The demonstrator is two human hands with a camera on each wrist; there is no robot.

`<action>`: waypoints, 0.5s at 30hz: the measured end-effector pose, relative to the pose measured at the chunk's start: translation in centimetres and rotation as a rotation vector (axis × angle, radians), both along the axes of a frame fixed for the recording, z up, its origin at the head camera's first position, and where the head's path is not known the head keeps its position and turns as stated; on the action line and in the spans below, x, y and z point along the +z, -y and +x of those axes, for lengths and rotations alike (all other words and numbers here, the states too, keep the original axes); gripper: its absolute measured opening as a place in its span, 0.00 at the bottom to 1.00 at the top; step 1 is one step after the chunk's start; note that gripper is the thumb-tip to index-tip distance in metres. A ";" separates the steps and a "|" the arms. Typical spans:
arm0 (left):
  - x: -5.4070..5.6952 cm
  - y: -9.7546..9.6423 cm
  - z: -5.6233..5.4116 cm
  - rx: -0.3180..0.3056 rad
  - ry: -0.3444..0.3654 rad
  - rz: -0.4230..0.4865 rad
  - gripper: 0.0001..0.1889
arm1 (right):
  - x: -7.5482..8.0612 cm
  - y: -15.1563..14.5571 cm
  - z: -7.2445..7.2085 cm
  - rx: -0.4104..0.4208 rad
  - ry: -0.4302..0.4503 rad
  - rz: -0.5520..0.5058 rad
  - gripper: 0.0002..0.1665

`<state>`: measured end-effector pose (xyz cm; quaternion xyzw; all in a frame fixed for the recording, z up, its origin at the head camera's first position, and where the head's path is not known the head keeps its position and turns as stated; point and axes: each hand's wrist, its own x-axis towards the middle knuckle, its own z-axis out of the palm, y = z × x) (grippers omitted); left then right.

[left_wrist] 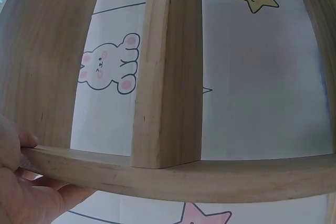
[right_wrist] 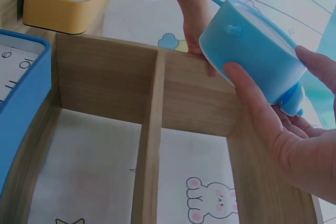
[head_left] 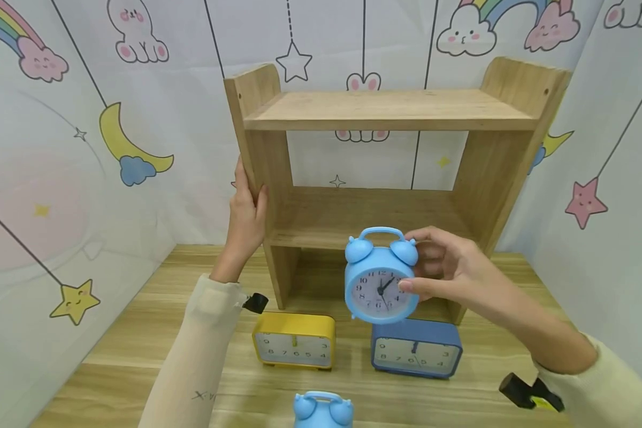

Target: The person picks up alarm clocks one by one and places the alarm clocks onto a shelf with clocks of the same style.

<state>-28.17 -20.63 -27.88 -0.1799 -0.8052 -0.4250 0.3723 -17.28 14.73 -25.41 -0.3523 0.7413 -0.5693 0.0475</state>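
Observation:
My right hand (head_left: pixel 462 270) holds a light blue twin-bell alarm clock (head_left: pixel 371 297) by its side, thumb on the dial and fingers behind. The clock is upright, its face towards me, and overlaps the lower part of a wooden shelf unit (head_left: pixel 390 110) in the head view. My left hand (head_left: pixel 248 214) grips the shelf's left side panel. In the left wrist view, the thumb and fingers (left_wrist: pixel 44 182) lie on either side of that panel's edge. The right wrist view shows the clock's rounded back (right_wrist: pixel 247 51) above the shelf.
On the table (head_left: pixel 155 333) in front of the shelf stand a yellow rectangular clock (head_left: pixel 294 324) and a dark blue one (head_left: pixel 417 333). Closer to me, a second light blue bell clock (head_left: pixel 323 410) is cut off by the frame. A patterned cloth wall (head_left: pixel 192 148) hangs behind the shelf.

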 end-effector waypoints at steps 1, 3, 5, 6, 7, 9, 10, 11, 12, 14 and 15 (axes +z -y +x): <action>0.0 0.0 0.0 -0.001 0.001 0.000 0.34 | 0.2 0.0 -0.1 -0.005 0.001 0.001 0.30; 0.1 0.0 0.0 -0.002 -0.001 -0.001 0.34 | 0.5 0.2 -0.2 -0.015 0.004 0.002 0.30; 0.1 0.0 0.0 -0.004 -0.004 -0.001 0.34 | 0.8 0.3 -0.4 -0.023 0.005 0.005 0.31; 0.1 0.0 0.0 -0.005 -0.004 -0.002 0.34 | 0.9 0.3 -0.4 -0.029 0.005 0.009 0.31; 0.1 0.0 0.0 -0.006 -0.003 -0.002 0.34 | 1.0 0.4 -0.5 -0.033 0.004 0.013 0.31; 0.1 0.0 0.0 -0.009 -0.001 -0.001 0.34 | 1.4 0.5 -0.5 -0.039 -0.001 0.022 0.32; 0.1 0.0 0.0 -0.010 0.001 0.000 0.34 | 1.6 0.6 -0.6 -0.042 -0.002 0.025 0.32; 0.0 0.0 0.0 -0.012 0.003 0.001 0.34 | 1.8 0.6 -0.6 -0.048 -0.006 0.029 0.32; 0.0 0.0 0.0 -0.012 0.004 0.001 0.34 | 2.0 0.7 -0.5 -0.054 -0.012 0.032 0.32; 0.0 0.0 0.1 -0.014 0.003 0.002 0.34 | 2.5 0.9 -0.5 -0.065 -0.016 0.033 0.33; 0.0 0.1 0.1 -0.014 0.002 0.004 0.34 | 2.7 1.1 -0.5 -0.071 -0.017 0.033 0.33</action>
